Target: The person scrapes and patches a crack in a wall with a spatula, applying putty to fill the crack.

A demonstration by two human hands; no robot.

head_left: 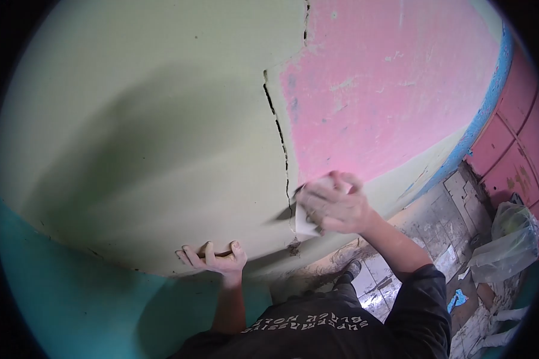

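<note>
My right hand [335, 203] is closed around a white block [306, 224] and holds it against the curved surface, beside the lower end of a dark crack [277, 125]. The hand is slightly blurred. The crack runs near the border between the pale green area [221, 137] and the pink area [365, 102]. My left hand [214, 258] is at the lower edge of the pale surface, its fingers bent and apart, with nothing in it that shows.
A blue curved band [482, 119] edges the surface at the right, beside pink panels [509, 140]. Below lies a tiled floor [422, 233] with debris and a clear plastic bag [506, 242]. A teal surface [72, 287] is at the lower left.
</note>
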